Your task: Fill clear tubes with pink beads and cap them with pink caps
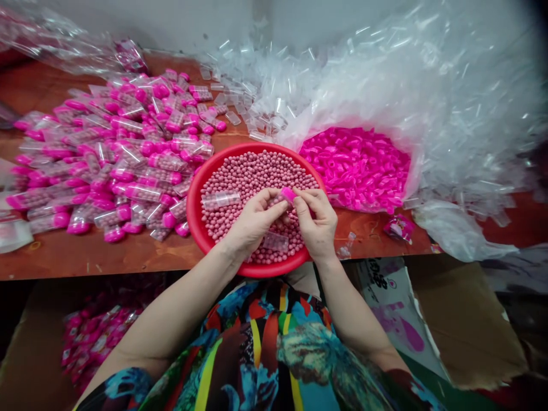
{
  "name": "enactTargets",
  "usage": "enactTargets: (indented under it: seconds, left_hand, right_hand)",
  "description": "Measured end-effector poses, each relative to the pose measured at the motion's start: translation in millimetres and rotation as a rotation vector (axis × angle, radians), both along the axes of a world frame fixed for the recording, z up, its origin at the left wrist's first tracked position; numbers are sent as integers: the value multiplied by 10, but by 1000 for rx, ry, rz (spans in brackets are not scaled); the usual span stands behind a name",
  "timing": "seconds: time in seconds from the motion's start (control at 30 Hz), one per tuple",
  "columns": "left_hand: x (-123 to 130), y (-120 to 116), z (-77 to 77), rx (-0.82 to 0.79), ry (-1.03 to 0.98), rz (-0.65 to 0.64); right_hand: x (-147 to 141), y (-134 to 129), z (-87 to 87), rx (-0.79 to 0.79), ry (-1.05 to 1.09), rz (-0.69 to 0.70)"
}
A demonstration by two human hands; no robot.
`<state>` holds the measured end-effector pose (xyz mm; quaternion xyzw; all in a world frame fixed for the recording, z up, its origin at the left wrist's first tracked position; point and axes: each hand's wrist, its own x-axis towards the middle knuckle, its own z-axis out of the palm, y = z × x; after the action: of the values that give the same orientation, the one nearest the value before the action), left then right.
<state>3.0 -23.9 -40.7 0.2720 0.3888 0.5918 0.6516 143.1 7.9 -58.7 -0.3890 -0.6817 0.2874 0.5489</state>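
Over a red basin (194,228) full of small pink beads (257,171), my two hands meet. My left hand (257,217) is closed around a small clear tube, mostly hidden by the fingers, with a bright pink cap (288,194) at its end. The fingertips of my right hand (315,217) pinch that cap from the other side. One clear plastic tube (220,200) lies on the beads at the left, and another clear tube (275,241) lies just below my hands.
Capped, bead-filled tubes (128,154) are heaped at the left. Loose pink caps (355,168) fill a plastic bag right of the basin. Clear empty tubes (274,108) pile up behind. Open cardboard boxes (462,319) stand below the wooden table (128,260).
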Motion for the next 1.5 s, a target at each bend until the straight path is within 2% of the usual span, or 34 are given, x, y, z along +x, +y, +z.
enactTargets:
  seconds: [0.13, 0.23, 0.37, 0.5, 0.57, 0.63, 0.7, 0.77, 0.83, 0.97, 1.07, 1.13, 1.2, 1.3, 1.37, 1.43, 1.5]
  left_hand:
    - [-32, -2, 10, -3, -33, -4]
    - [-45, -18, 7, -5, 2, 21]
    - [-52, -55, 1, 15, 79, 36]
    - [-59, -85, 50, 45, 123, -27]
    - [-63, -99, 88, 30, 135, -89]
    - [-65, -113, 115, 8, 146, -170]
    - [-62, -126, 121, -2, 162, -238]
    - [-53, -135, 110, 8, 184, -251]
    - [-34, -137, 89, 18, 226, -238]
    - [29, -113, 36, 56, 404, -121]
    - [53, -82, 1, -6, 446, -56]
    - [37, -57, -13, -75, 346, -33]
    - [4, -28, -19, -104, 219, 42]
    - [-35, 15, -22, -121, 57, 146]
    - [-32, 29, -20, -102, -7, 162]
    - [-11, 23, -11, -79, -8, 175]
    - [19, -1, 9, -83, 18, 171]
  right_hand:
    - [-17, 17, -34, 71, -56, 11]
    - [4, 41, -38, 120, -112, 77]
    - [98, 91, 31, 161, -204, 227]
    - [199, 177, 126, 212, -260, 293]
    - [184, 231, 155, 133, -181, 274]
    - [106, 280, 171, -19, -75, 276]
    - [-7, 308, 179, -176, -36, 340]
    - [-105, 304, 186, -289, -66, 423]
    - [-149, 282, 188, -311, -87, 491]
    - [-129, 296, 117, -172, -236, 566]
    - [-114, 375, 8, -233, -268, 466]
    - [-93, 403, -32, -290, -162, 353]
    - [-48, 371, -20, -231, -142, 293]
    - [10, 219, 47, -35, -440, 317]
    - [1, 111, 81, 50, -655, 252]
    - [-35, 47, 91, 84, -719, 161]
    - [-69, 32, 80, 111, -691, 133]
